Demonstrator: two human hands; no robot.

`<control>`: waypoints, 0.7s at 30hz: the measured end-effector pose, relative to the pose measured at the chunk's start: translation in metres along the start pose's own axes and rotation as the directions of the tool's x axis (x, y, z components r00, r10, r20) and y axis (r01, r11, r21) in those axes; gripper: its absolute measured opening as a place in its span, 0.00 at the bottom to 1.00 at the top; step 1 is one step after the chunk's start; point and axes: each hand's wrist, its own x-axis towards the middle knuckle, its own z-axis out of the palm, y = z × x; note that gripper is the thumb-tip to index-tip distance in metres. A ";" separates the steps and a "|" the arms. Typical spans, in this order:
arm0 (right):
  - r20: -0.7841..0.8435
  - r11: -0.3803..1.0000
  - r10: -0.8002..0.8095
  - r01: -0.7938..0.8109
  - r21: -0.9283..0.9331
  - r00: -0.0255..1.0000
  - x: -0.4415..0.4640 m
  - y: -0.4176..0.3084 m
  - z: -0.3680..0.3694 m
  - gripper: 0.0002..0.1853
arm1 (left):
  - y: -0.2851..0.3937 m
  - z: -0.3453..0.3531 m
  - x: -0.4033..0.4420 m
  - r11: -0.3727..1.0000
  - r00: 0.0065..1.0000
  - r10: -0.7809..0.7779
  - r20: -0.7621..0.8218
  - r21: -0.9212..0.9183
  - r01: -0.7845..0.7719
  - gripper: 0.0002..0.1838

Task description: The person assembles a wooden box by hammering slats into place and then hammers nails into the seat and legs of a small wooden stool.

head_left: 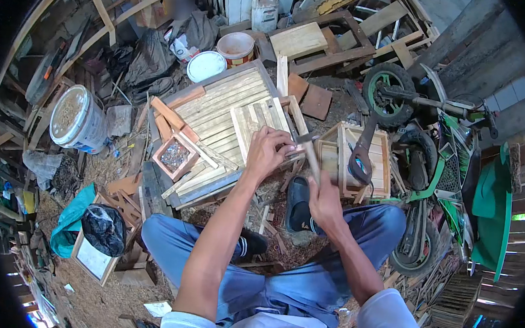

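Note:
My right hand [325, 205] is wrapped round the wooden handle of a hammer [312, 161], whose dark head lies just right of my left fingertips. My left hand [267, 150] has its fingers pinched together at the edge of a small wooden piece near the corner of a slatted light-wood panel [254, 122]. Whether a nail is between the fingers is too small to tell. The panel rests on a larger slatted wooden board [218, 104] with a grey frame. A small wooden box of nails [174, 157] stands on that board at the left.
A wooden crate [368, 161] with a handsaw [362, 155] on it stands right of my hands. Further right is a green motorbike [449, 157]. Buckets [80, 120], a white lid [206, 67], scrap wood and a black bag [104, 229] lie around the board.

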 end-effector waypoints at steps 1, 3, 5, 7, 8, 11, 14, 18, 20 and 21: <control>-0.013 0.999 0.019 -0.018 0.044 1.000 -0.004 -0.009 -0.004 0.13 | 0.000 0.000 -0.001 1.000 1.000 0.002 -0.002 -0.009 -0.002 0.06; -0.018 0.999 0.000 0.001 0.050 1.000 -0.005 -0.005 0.002 0.13 | -0.001 0.002 -0.002 1.000 1.000 -0.005 0.003 -0.016 0.005 0.06; 0.047 0.998 -0.035 0.037 -0.059 0.998 0.004 0.019 0.014 0.12 | -0.002 0.001 0.000 1.000 1.000 -0.014 0.007 -0.007 0.014 0.06; 0.014 0.998 -0.058 0.058 -0.025 0.998 0.006 0.005 0.005 0.13 | -0.002 0.001 0.003 1.000 1.000 0.002 -0.007 0.006 -0.002 0.06; -0.007 0.999 -0.049 0.049 -0.017 0.999 0.001 -0.002 0.001 0.13 | -0.003 0.002 -0.001 1.000 1.000 -0.001 -0.007 0.012 0.001 0.07; -0.096 0.992 -0.079 0.088 0.091 0.992 -0.006 -0.015 -0.004 0.13 | -0.003 0.000 -0.001 1.000 1.000 0.024 0.000 -0.020 -0.024 0.07; 0.003 0.998 0.035 -0.034 -0.055 0.999 0.000 0.000 0.008 0.13 | -0.002 0.001 0.000 1.000 1.000 0.011 -0.006 -0.028 -0.011 0.07; 0.039 0.997 0.024 -0.021 -0.070 0.999 0.000 -0.005 -0.004 0.13 | -0.001 0.000 0.000 1.000 1.000 0.009 0.005 -0.009 -0.009 0.06; -0.050 1.000 -0.024 0.024 -0.002 0.998 -0.001 -0.009 0.002 0.13 | -0.002 -0.001 0.002 0.999 1.000 0.008 0.013 -0.036 -0.007 0.06; -0.095 0.999 -0.041 0.044 0.030 0.995 -0.004 -0.008 0.003 0.13 | -0.001 -0.001 0.000 0.999 1.000 0.006 0.021 -0.052 -0.005 0.06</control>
